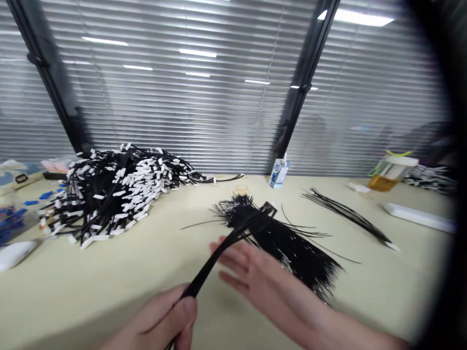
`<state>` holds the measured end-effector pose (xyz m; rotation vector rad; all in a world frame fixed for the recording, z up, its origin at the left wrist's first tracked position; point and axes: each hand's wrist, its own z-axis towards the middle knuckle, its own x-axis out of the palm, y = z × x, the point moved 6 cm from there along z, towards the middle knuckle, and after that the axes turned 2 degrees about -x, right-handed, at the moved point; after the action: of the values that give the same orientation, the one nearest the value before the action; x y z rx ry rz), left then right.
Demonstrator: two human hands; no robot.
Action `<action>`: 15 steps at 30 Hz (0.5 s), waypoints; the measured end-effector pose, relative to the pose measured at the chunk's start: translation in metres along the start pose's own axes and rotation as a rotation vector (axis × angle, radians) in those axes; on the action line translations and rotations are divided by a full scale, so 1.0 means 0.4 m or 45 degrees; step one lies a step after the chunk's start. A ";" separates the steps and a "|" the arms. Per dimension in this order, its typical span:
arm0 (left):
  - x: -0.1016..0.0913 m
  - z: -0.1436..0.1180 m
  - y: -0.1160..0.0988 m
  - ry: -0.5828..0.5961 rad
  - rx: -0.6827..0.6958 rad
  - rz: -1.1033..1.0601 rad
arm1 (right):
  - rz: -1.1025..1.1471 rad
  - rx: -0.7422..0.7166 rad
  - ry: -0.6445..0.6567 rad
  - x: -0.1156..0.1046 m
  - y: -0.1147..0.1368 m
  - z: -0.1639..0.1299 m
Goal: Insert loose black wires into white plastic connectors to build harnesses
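Gathering step: left hand [160, 316] pinches thin black plastic ties [219, 253], right hand [251, 272] flat, open by loose black tie pile [288, 243] on beige worktop [109, 282]; next likely needs another tie pinched w/o scattering.

Black ties [219, 250] in my left hand [160, 318], black pile w/ white tags [113, 194], cream bench [109, 282], blue-white carton [279, 173].

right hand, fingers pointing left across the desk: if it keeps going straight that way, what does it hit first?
Probably the black strip bundle held by the left hand; the right hand has its fingertips right beside it. Depth is unclear; behind it only bare table.
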<state>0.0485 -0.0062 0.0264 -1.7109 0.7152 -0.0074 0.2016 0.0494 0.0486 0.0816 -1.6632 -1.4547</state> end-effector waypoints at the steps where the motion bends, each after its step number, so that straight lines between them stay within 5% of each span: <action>1: 0.007 0.013 -0.007 -0.016 0.001 -0.040 | -0.013 0.070 0.083 0.021 -0.027 -0.002; 4: 0.040 0.047 -0.007 -0.015 -0.016 -0.148 | 0.031 0.165 0.090 0.048 -0.075 -0.008; 9: 0.094 0.072 -0.043 0.259 0.162 -0.074 | 0.204 0.209 -0.215 0.028 -0.072 -0.005; 12: 0.073 0.071 -0.070 0.355 0.191 -0.084 | 0.082 0.151 -0.407 -0.027 -0.014 0.009; 15: 0.011 0.045 -0.071 0.229 0.320 -0.018 | -0.351 0.039 -0.505 -0.122 0.092 0.023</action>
<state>0.0718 0.0103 0.0448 -1.4857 0.8000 -0.2539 0.2426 0.0957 0.0519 0.0412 -2.0583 -1.7350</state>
